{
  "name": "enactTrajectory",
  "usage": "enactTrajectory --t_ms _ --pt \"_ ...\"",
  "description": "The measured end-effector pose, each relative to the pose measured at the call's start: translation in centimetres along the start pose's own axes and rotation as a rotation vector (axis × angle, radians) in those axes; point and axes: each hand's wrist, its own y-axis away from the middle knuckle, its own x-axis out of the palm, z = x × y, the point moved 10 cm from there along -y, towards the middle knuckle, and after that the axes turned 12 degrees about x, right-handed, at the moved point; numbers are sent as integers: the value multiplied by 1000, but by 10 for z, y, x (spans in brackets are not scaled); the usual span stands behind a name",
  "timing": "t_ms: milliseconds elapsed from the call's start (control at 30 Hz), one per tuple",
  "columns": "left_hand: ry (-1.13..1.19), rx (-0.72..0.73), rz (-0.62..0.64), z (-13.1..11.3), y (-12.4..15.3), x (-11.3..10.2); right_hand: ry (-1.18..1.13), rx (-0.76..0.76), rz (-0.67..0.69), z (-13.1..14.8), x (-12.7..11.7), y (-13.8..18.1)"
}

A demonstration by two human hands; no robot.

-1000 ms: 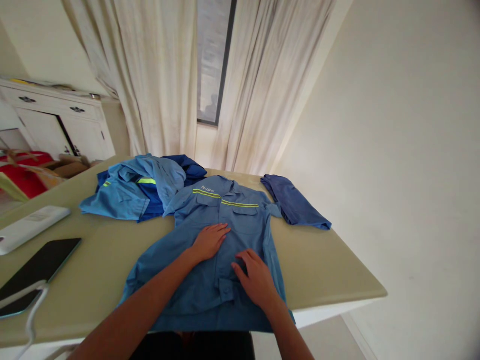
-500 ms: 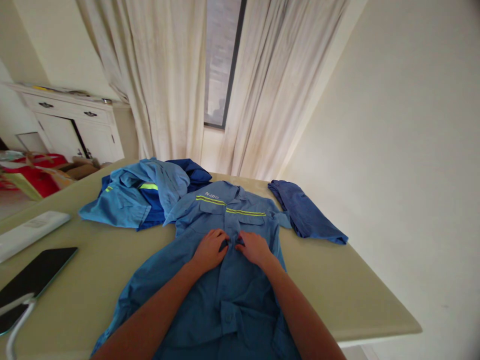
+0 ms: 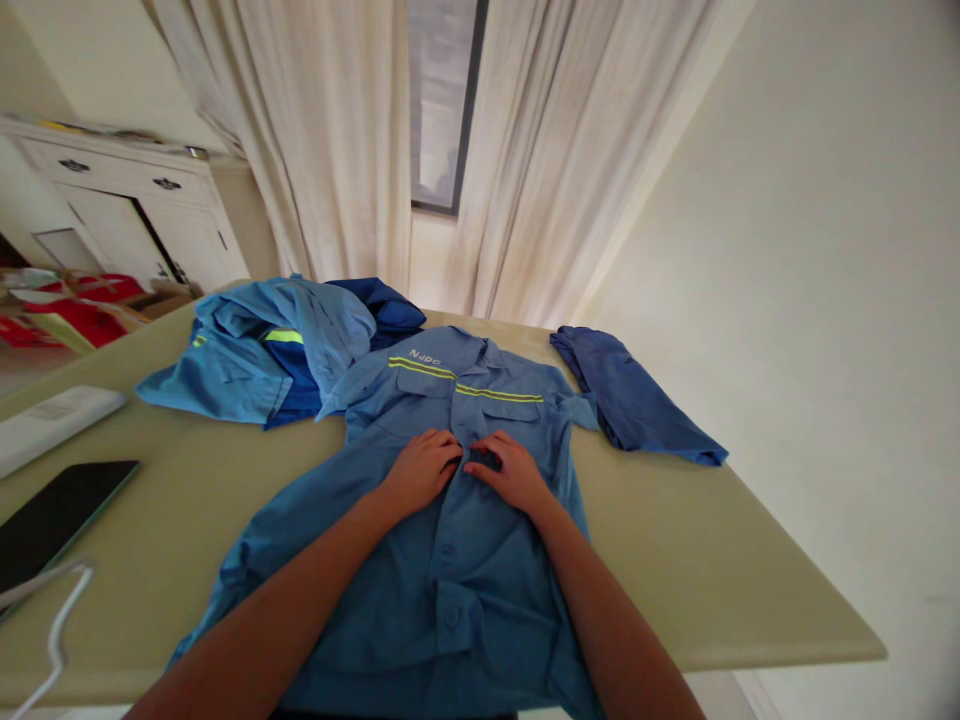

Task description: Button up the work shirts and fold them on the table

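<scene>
A blue work jacket [image 3: 495, 540] lies front up across the table, collar at the far end, with yellow-green stripes over its chest pockets. My left hand [image 3: 426, 468] is closed on the front placket below the chest, its fingers curled into the cloth. Just beside it, my right hand [image 3: 514, 472] pinches the placket's other side, thumb below and fingers bent above. The fingertips of both hands nearly meet, and whatever button lies between them is too small to make out. Nearer me, a buttoned tab [image 3: 454, 618] shows on the jacket.
Crumpled blue clothes [image 3: 247, 350] are heaped at the back left. A folded dark blue garment [image 3: 637, 395] rests at the right. Along the table's [image 3: 675, 580] left side are a white device [image 3: 56, 425], a black phone [image 3: 64, 520] and a white cable [image 3: 60, 625].
My view has shifted slightly, so the table's near edge shows more. Both hands stay at the placket, and my right thumb and fingers have spread a little.
</scene>
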Motion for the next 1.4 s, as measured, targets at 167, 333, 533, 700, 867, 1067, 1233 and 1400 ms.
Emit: enactTrajectory --t_ms 167,333,533,700,867,1067,1233,1400 --pt "-41 -28 49 1 -8 6 82 76 -78 5 1 3" --pt "69 -14 -34 1 -11 7 107 91 -44 13 7 2" --pt "127 -40 -92 5 -10 5 106 176 -87 12 4 0" --pt "125 -48 -95 4 -11 8 72 236 -108 4 5 -2" --pt "76 -96 -106 5 -8 7 -87 233 -117 -6 2 -5" --pt "22 -114 -133 3 -5 -1 -171 248 -126 -13 -1 -5" --pt "63 -139 -143 4 -4 -4 -184 182 -92 -9 3 -7" --pt "70 -136 -156 4 -5 -6 -194 153 -55 -10 9 -7"
